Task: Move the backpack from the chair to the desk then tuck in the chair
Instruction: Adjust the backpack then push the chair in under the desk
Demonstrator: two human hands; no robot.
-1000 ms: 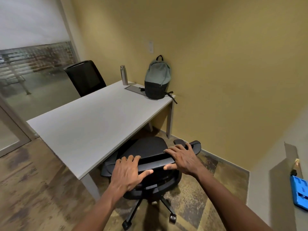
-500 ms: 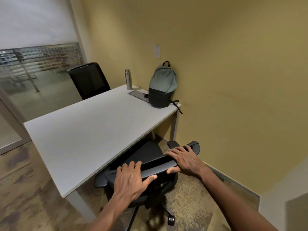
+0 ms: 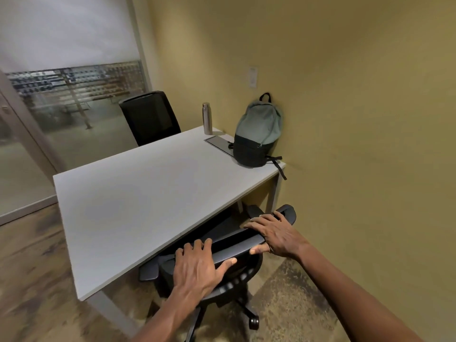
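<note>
**A:** Far left first. What is listed there?

**B:** Glass partition, frosted above, a clear band below. Wood-look floor beneath it.

**A:** Moving right?

**B:** White tabletop, bare across most of its surface. Behind its far edge, a second office chair, black mesh back, upright.

**A:** And the hands?

**B:** Left hand: palm down on the top rail of the black swivel chair, fingers spread over the rail's front, thumb stretched along its rear face. Right hand: same rail, further right, fingers laid flat and loosely together, thumb hooked under the near edge. Neither is closed into a full grip; both press on the backrest.

**A:** Position of that chair?

**B:** Seat mostly under the tabletop, backrest just beside its near edge. One caster shows on the floor below.

**A:** Items at the far right corner of the tabletop?

**B:** Steel bottle, upright. A flat grey panel set into the surface, just in front of it. Backpack, grey-green over black, standing upright and leaning against the yellow wall, its base partly on the panel; one strap hangs over the tabletop's edge.

**A:** Anything on the wall?

**B:** A pale switch plate above the backpack.
</note>
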